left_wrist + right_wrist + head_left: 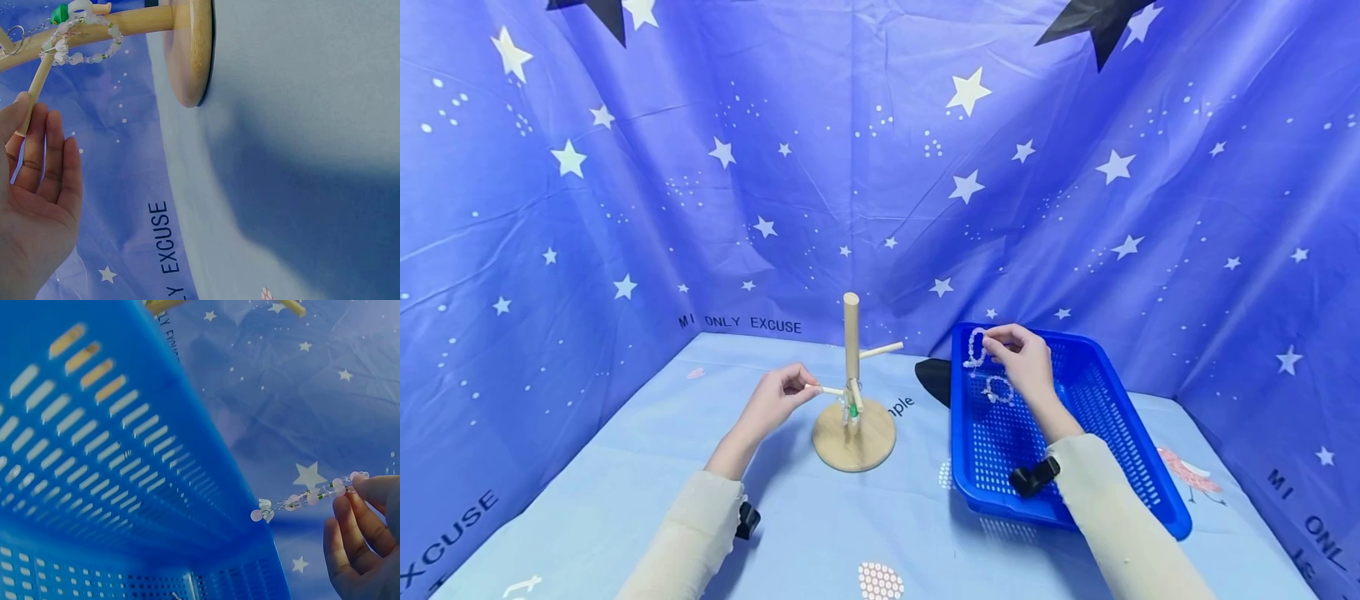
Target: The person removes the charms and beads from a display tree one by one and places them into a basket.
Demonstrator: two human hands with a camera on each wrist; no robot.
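A wooden stand (852,337) with a round base and side pegs rises from the table. My left hand (771,402) pinches the tip of its left peg (39,81) between thumb and forefinger, the other fingers extended. On that peg, close to the post, hangs a bracelet of pale beads (114,37); a green charm (60,14) shows beside it. Over the blue basket's far left part, my right hand (1028,367) pinches a beaded bracelet (314,496) with pink, clear and green beads and a white flower-like charm. Another bracelet (1002,390) lies lower, inside the basket.
The blue perforated basket (966,483) stands right of the wooden stand. A black shape (932,379) shows between them. Starry blue cloth (880,167) walls the table's back and sides. The tabletop cloth (820,533) is light blue with printed figures.
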